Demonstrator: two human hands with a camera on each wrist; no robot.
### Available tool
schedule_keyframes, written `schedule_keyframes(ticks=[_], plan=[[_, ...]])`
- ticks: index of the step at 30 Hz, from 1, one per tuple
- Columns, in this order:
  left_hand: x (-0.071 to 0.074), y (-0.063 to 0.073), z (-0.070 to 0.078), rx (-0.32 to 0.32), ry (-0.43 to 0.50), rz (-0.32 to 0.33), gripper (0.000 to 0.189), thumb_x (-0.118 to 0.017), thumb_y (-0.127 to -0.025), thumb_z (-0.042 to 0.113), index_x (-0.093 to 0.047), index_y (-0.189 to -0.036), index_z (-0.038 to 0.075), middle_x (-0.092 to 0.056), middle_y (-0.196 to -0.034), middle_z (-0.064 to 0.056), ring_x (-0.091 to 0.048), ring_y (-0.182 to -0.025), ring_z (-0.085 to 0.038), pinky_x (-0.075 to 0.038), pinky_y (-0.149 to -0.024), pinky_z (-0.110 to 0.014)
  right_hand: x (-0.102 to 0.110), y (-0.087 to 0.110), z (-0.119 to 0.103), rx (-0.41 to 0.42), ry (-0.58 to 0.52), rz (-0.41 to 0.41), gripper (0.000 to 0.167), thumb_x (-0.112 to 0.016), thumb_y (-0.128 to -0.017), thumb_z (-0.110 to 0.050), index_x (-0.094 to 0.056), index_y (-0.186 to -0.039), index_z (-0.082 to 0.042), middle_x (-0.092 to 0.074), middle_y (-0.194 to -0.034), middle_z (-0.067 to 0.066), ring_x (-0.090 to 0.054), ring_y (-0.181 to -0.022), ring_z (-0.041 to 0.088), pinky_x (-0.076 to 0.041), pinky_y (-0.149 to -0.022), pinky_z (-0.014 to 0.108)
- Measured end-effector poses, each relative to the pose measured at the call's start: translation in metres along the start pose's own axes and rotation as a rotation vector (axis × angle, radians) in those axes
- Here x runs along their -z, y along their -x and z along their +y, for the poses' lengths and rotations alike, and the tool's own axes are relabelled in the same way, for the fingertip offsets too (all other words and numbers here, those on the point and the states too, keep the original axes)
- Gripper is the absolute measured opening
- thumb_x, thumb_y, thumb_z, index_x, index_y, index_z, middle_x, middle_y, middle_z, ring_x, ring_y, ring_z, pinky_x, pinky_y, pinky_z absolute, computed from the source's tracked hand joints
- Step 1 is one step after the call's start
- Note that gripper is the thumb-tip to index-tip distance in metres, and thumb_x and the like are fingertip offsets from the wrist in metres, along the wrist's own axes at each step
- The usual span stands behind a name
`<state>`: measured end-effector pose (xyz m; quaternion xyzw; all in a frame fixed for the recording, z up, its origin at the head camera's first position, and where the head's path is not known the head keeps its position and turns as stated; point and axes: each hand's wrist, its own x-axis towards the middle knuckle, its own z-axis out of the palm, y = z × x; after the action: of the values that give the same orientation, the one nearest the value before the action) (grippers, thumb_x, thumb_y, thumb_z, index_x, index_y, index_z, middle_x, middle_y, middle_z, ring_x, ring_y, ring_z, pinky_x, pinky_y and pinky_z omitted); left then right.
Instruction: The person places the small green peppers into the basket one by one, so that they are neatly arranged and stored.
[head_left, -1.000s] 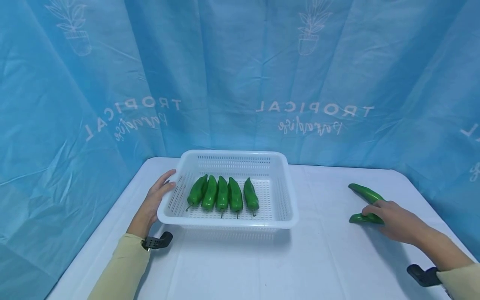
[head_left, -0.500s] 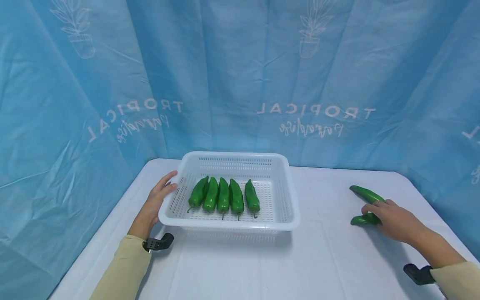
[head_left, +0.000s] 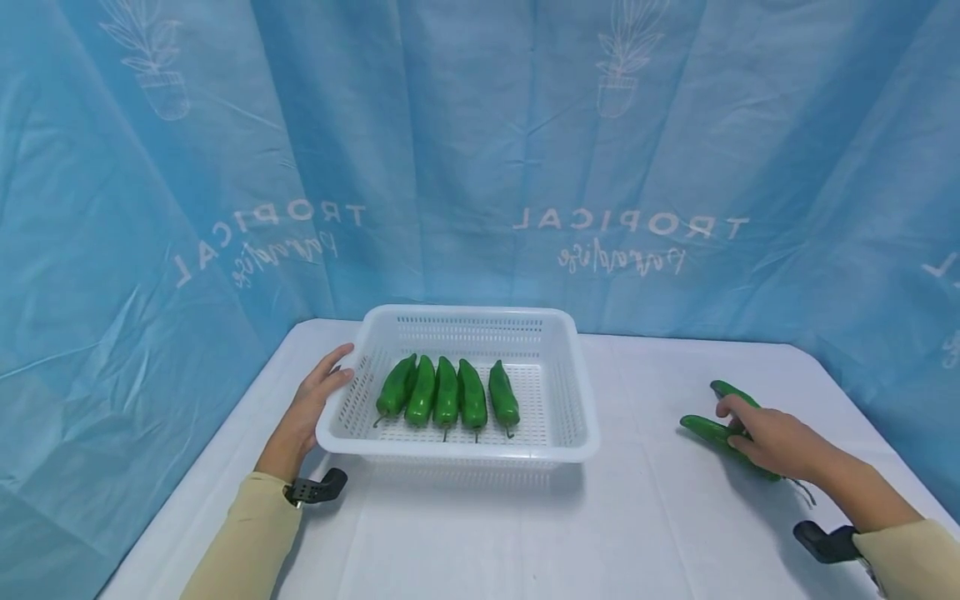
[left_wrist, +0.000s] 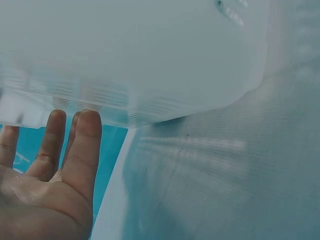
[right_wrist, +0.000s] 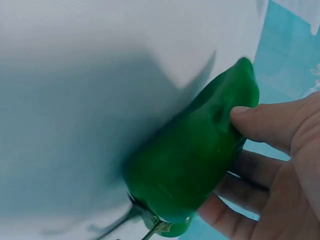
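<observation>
In the head view, a white plastic basket (head_left: pixel 457 452) stands on the table with several green peppers (head_left: pixel 446 392) lying side by side in it. My left hand (head_left: pixel 307 407) is at the basket's left side; in the left wrist view its straight fingers (left_wrist: pixel 82 145) touch the basket wall. On the right, my right hand (head_left: pixel 780 440) holds a green pepper (right_wrist: pixel 185 155) between thumb and fingers, low over the cloth. A second pepper (head_left: pixel 733 392) lies just behind it, partly covered by the hand. Two stems show below the pepper in the right wrist view.
A white cloth (head_left: pixel 637 517) covers the table. Blue printed curtains (head_left: pixel 465 167) hang close along the back and both sides. A black strap band (head_left: pixel 318 486) is on the left wrist, another band (head_left: pixel 825 543) on the right.
My right hand has shifted slightly left, and the front pepper has turned, its tip now pointing up-left with its stem showing. The rear pepper has shifted too. The left hand stays at the basket.
</observation>
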<state>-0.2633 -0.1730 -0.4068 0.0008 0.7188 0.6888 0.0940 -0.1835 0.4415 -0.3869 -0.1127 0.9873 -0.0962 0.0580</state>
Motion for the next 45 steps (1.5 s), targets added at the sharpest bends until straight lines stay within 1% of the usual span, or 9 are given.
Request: schedule_keyframes(ticks=[6, 11, 13, 18, 24, 29, 35, 41, 45], plan=[[0.000, 0.000, 0.000, -0.001, 0.004, -0.005, 0.063, -0.048, -0.103, 0.038, -0.018, -0.159, 0.033, -0.020, -0.166, -0.009, -0.032, -0.148, -0.040, -0.039, -0.112, -0.057, 0.001, 0.000, -0.001, 0.007, -0.116, -0.073, 0.031, -0.055, -0.092, 0.002, -0.041, -0.117, -0.010, -0.064, -0.106, 0.022, -0.058, -0.084, 0.023, -0.048, -0.064, 0.033], [-0.001, 0.000, 0.000, -0.003, 0.017, -0.008, 0.063, -0.048, -0.103, 0.037, -0.018, -0.158, 0.032, -0.020, -0.166, -0.009, -0.033, -0.147, -0.041, -0.039, -0.111, -0.058, -0.003, -0.002, 0.004, 0.082, -0.099, -0.064, 0.027, -0.055, -0.092, 0.004, -0.055, -0.107, -0.018, -0.065, -0.112, 0.014, -0.055, -0.088, 0.016, -0.044, -0.066, 0.025], [0.000, 0.000, 0.000, -0.004, 0.016, -0.009, 0.062, -0.047, -0.103, 0.036, -0.018, -0.158, 0.033, -0.019, -0.166, -0.009, -0.032, -0.148, -0.041, -0.039, -0.111, -0.058, -0.003, -0.003, 0.005, 0.087, -0.108, -0.068, 0.025, -0.056, -0.093, 0.003, -0.059, -0.106, -0.019, -0.065, -0.115, 0.014, -0.058, -0.095, 0.020, -0.049, -0.071, 0.028], [0.001, 0.001, -0.001, -0.003, 0.010, -0.008, 0.061, -0.046, -0.104, 0.036, -0.018, -0.158, 0.033, -0.019, -0.167, -0.008, -0.032, -0.148, -0.040, -0.038, -0.112, -0.059, 0.001, -0.004, 0.008, 0.019, -0.263, -0.170, 0.026, -0.062, -0.095, -0.014, -0.059, -0.121, -0.008, -0.056, -0.130, 0.027, -0.055, -0.113, 0.043, -0.055, -0.081, 0.050], [0.001, 0.001, -0.003, -0.010, 0.008, -0.007, 0.060, -0.046, -0.104, 0.037, -0.019, -0.158, 0.033, -0.022, -0.165, -0.008, -0.034, -0.147, -0.039, -0.042, -0.111, -0.055, 0.005, -0.004, 0.011, -0.079, -0.385, -0.278, 0.049, -0.070, -0.090, -0.026, -0.052, -0.131, -0.006, -0.040, -0.137, 0.040, -0.051, -0.111, 0.045, -0.056, -0.076, 0.045], [0.001, 0.000, -0.002, -0.017, 0.014, -0.007, 0.061, -0.047, -0.104, 0.037, -0.020, -0.158, 0.033, -0.022, -0.165, -0.009, -0.034, -0.147, -0.040, -0.041, -0.111, -0.057, 0.006, -0.004, 0.009, -0.070, -0.423, -0.284, 0.050, -0.069, -0.091, -0.024, -0.052, -0.135, -0.005, -0.040, -0.139, 0.039, -0.053, -0.111, 0.041, -0.055, -0.077, 0.043], [0.000, 0.000, -0.002, -0.020, 0.013, -0.009, 0.061, -0.047, -0.103, 0.037, -0.020, -0.158, 0.033, -0.022, -0.165, -0.009, -0.034, -0.147, -0.040, -0.042, -0.111, -0.055, 0.005, -0.002, 0.006, -0.055, -0.482, -0.280, 0.049, -0.068, -0.091, -0.019, -0.052, -0.134, -0.002, -0.049, -0.130, 0.031, -0.053, -0.096, 0.026, -0.050, -0.070, 0.034], [0.001, 0.001, -0.004, -0.018, 0.010, -0.015, 0.061, -0.046, -0.104, 0.037, -0.019, -0.158, 0.031, -0.022, -0.165, -0.009, -0.034, -0.146, -0.040, -0.046, -0.108, -0.051, 0.006, 0.001, -0.005, 0.019, -0.426, -0.228, 0.044, -0.066, -0.093, -0.021, -0.054, -0.132, -0.004, -0.056, -0.125, 0.023, -0.052, -0.082, 0.011, -0.045, -0.063, 0.025], [0.002, 0.000, -0.004, -0.029, 0.012, -0.012, 0.061, -0.047, -0.104, 0.038, -0.020, -0.158, 0.031, -0.023, -0.165, -0.009, -0.035, -0.146, -0.039, -0.050, -0.104, -0.043, 0.011, 0.001, -0.021, 0.089, -0.376, -0.174, 0.043, -0.068, -0.092, -0.023, -0.056, -0.131, -0.006, -0.059, -0.127, 0.022, -0.059, -0.088, 0.011, -0.050, -0.063, 0.023]])
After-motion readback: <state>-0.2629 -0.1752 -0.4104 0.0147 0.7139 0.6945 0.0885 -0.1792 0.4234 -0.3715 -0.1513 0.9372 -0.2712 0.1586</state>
